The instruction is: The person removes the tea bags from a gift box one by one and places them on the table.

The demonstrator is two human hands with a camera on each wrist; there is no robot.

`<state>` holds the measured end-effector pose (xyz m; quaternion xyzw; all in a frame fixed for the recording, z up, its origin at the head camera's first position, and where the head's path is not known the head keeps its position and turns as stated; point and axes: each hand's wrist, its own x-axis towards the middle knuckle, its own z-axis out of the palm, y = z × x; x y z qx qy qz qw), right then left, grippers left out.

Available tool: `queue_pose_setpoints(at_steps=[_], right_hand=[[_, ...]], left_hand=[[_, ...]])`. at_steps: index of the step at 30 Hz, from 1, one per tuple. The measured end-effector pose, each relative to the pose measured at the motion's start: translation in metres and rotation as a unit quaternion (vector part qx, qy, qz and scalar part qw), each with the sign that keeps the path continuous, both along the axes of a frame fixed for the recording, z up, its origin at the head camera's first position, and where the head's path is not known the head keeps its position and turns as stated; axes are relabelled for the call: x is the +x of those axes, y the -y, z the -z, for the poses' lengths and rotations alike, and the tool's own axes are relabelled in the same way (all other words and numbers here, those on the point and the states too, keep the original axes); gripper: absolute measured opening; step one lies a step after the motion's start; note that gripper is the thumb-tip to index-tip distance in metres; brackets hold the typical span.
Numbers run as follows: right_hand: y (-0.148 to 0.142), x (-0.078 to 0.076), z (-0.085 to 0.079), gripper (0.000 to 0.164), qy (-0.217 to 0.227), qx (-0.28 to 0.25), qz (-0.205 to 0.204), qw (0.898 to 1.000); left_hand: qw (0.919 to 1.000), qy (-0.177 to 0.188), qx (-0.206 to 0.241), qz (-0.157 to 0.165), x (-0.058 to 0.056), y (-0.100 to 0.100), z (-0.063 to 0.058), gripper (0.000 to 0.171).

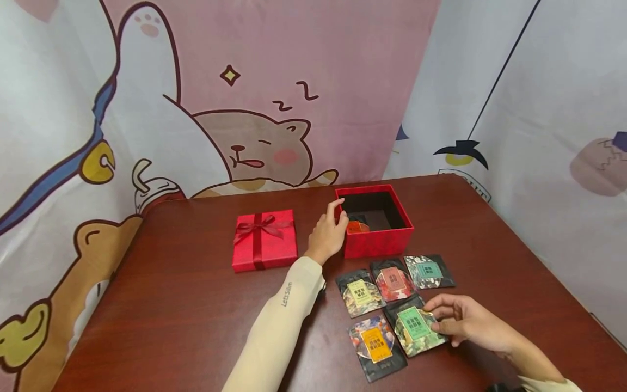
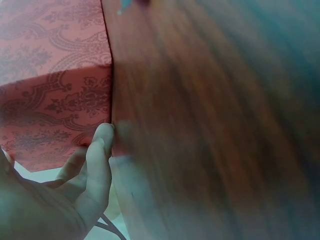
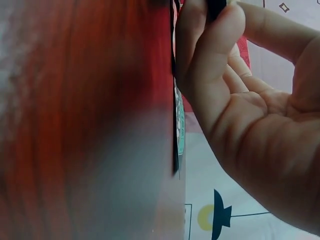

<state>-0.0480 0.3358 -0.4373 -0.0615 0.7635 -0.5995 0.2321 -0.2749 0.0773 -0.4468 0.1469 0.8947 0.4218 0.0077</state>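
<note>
My left hand (image 1: 329,234) rests against the left side of an open red gift box (image 1: 377,245), fingers stretched along its patterned wall (image 2: 60,110). Inside the box, an orange-labelled black packet (image 1: 357,226) lies near that side. With thumb and fingers, my right hand (image 1: 470,322) pinches the right edge of a green-labelled packet (image 1: 415,325); a dark edge shows between the fingertips in the right wrist view. Around it lie packets with a yellow-green label (image 1: 360,292), a red label (image 1: 393,279), a teal label (image 1: 429,270) and an orange label (image 1: 379,344).
A red lid (image 1: 245,250) with a dark red ribbon bow lies left of the box on the brown wooden table (image 1: 171,316). Behind the table hangs a cartoon-printed cloth (image 1: 352,81).
</note>
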Motion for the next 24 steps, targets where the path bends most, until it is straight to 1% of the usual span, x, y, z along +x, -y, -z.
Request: queue_pose_setpoints(at_steps=[6,14,24], right_hand=[[-0.0001,0.0018,-0.0005,0.033,0.001,-0.004,0.000,1.000],[-0.0019,0.0013,0.0008,0.034,0.006,0.019,0.003,1.000],[-0.0036,0.0020,-0.0029,0.042,0.013,0.035,-0.008,0.999]], left_hand=[[1.0000,0.003,0.001,0.001,-0.0001,0.0001,-0.0010,0.047],[1.0000,-0.001,-0.001,0.000,-0.0007,0.0004,-0.0015,0.047],[1.0000,0.003,-0.003,0.002,0.0002,0.0001,-0.0023,0.047]])
